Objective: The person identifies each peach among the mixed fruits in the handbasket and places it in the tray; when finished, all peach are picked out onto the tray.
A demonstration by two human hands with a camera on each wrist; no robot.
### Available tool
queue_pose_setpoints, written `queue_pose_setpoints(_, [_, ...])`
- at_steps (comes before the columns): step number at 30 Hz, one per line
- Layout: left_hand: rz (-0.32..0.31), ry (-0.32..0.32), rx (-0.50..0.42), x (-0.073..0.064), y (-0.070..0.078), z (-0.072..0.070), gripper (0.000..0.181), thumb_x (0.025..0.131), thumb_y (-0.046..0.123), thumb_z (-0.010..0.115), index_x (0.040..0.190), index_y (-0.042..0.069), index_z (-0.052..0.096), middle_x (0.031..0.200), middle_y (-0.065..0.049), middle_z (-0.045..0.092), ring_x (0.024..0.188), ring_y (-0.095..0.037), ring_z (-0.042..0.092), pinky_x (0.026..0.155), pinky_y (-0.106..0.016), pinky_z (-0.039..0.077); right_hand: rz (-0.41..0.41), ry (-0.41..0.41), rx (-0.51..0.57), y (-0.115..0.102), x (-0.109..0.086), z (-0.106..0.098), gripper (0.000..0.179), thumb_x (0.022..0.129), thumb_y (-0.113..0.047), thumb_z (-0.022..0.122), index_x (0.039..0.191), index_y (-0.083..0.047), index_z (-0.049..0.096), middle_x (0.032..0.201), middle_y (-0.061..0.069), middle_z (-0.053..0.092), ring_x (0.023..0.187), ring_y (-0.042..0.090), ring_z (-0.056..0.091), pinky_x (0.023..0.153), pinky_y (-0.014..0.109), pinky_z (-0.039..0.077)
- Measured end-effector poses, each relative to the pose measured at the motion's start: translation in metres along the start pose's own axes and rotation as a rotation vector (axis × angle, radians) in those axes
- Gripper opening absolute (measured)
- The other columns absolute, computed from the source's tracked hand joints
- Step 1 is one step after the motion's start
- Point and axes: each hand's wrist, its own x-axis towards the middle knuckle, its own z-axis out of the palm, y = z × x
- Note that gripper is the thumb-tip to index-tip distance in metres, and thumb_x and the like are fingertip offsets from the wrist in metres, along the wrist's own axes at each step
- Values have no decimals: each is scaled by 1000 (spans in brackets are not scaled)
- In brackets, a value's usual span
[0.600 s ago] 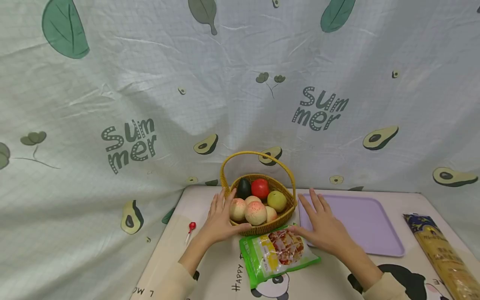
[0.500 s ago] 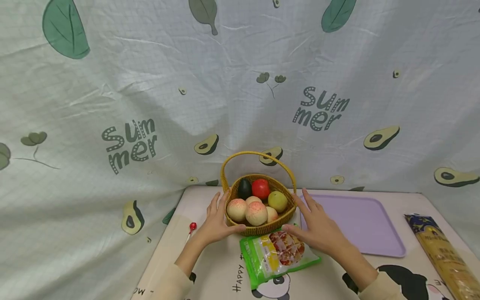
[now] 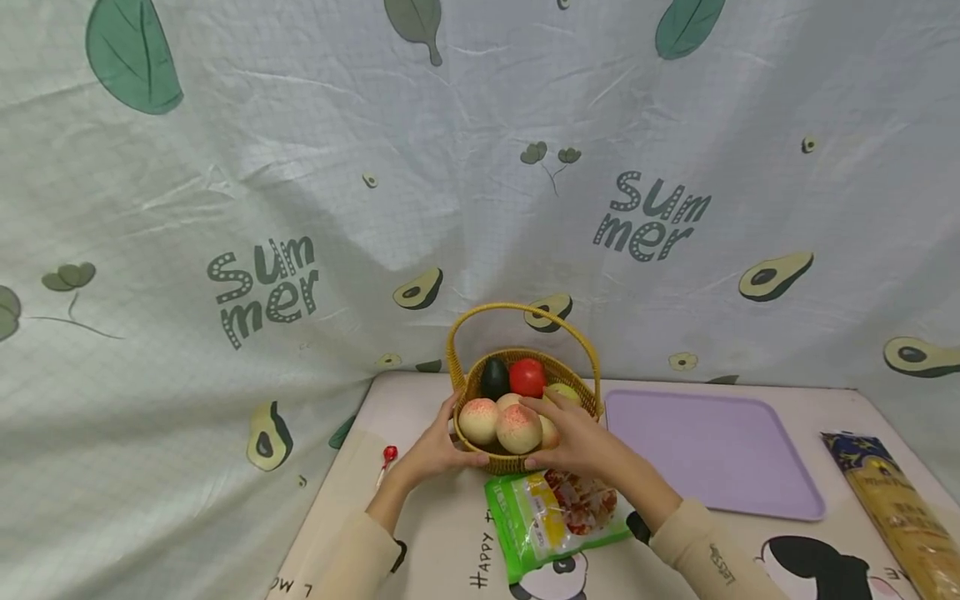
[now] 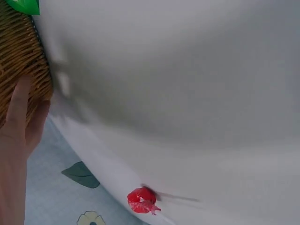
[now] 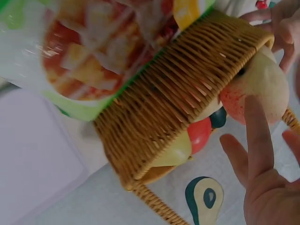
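A wicker basket with a tall handle holds a dark green avocado, a red round fruit, a yellow-green fruit and several peaches. My left hand is at the basket's left side, its thumb along the front; in the left wrist view its fingers rest on the wicker wall. My right hand reaches over the front peach, fingers spread. In the right wrist view an index finger is at that peach; contact is unclear.
A green-edged food bag lies in front of the basket. To the right are a purple tray and a long yellow packet. A red lollipop lies at the left. A printed curtain hangs behind.
My right hand has moved left from beside the basket to over the peaches. My left hand has closed in on the basket's left side. The basket and fruit stay in place.
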Motion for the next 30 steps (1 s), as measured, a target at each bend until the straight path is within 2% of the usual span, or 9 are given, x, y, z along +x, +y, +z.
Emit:
queue_pose_setpoints(2, [-16, -12, -15, 4, -2, 1, 128, 75, 40, 95, 168, 21, 9, 172, -16, 21, 157, -41, 26, 122, -68, 27, -16, -40, -7, -1, 9, 0, 81, 83, -26, 90, 153, -12, 51, 162, 34, 32, 145, 57, 38, 110, 74, 40])
queue_pose_setpoints(5, [-22, -32, -53, 7, -5, 1, 127, 76, 39, 94, 168, 20, 9, 172, -15, 21, 157, -40, 24, 122, -68, 26, -26, -87, -40, -3, 20, 0, 78, 81, -19, 91, 150, -11, 56, 162, 34, 33, 145, 56, 39, 112, 70, 40])
queue_pose_setpoints(9, [-39, -39, -90, 8, -6, 1, 122, 79, 34, 93, 168, 20, 11, 172, -16, 21, 158, -40, 21, 122, -69, 24, -16, -129, -57, -3, 31, 1, 75, 78, -15, 92, 146, -12, 60, 160, 32, 40, 143, 53, 44, 112, 66, 42])
queue_pose_setpoints(12, [-60, -34, -107, 7, -6, 1, 120, 79, 31, 93, 168, 21, 13, 172, -16, 21, 159, -41, 19, 122, -69, 23, -14, -146, -60, -1, 35, 3, 75, 78, -11, 92, 146, -11, 60, 156, 26, 49, 142, 47, 49, 113, 63, 43])
queue_pose_setpoints(18, [-94, -26, -111, 6, -4, 0, 120, 78, 29, 93, 168, 20, 15, 173, -16, 20, 159, -40, 18, 124, -68, 22, -31, -129, -83, 4, 40, 9, 71, 79, -6, 90, 144, -10, 61, 143, 12, 65, 134, 35, 59, 111, 56, 47])
queue_pose_setpoints(25, [-103, -16, -131, 7, -1, 1, 120, 77, 26, 94, 168, 18, 16, 172, -18, 21, 158, -43, 21, 122, -70, 23, -33, -88, -59, 6, 37, 9, 67, 79, -4, 89, 140, -12, 64, 140, 12, 67, 130, 34, 61, 109, 56, 50])
queue_pose_setpoints(30, [-119, -14, -128, 5, 0, 1, 120, 77, 27, 94, 168, 20, 16, 171, -18, 24, 156, -44, 25, 121, -70, 26, -55, -42, -38, 4, 30, 8, 64, 79, -4, 89, 137, -15, 66, 133, 12, 69, 122, 32, 63, 101, 54, 55])
